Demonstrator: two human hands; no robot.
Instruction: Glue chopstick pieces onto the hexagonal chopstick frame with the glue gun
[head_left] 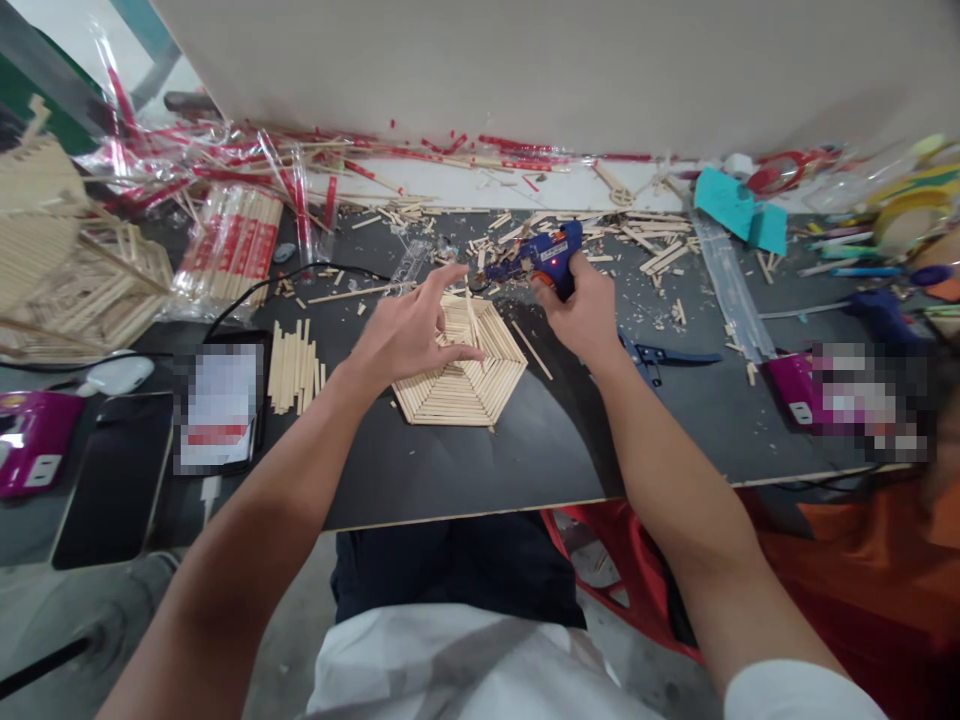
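My right hand (589, 312) is wrapped round the handle of a blue hot glue gun (553, 258) with an orange trigger and a small red light. Its nozzle points left, toward my other hand. Thumb and forefinger of my left hand (409, 325) span a short wooden stick (472, 318), its ends by the two fingertips. Beneath that hand, a many-sided panel of wooden sticks (457, 405), laid in nested rings, lies flat on the dark table. My left hand covers part of the panel. One loose stick (532, 350) lies just right of it.
Cut sticks (294, 365) lie left of the panel, near phones (112, 480) and wrapped stick bundles (229, 240). Blue-handled pliers (667, 356) rest at right. Scraps litter the back. Another glue gun (885, 318) is far right; a stick-built structure (82, 270) stands far left.
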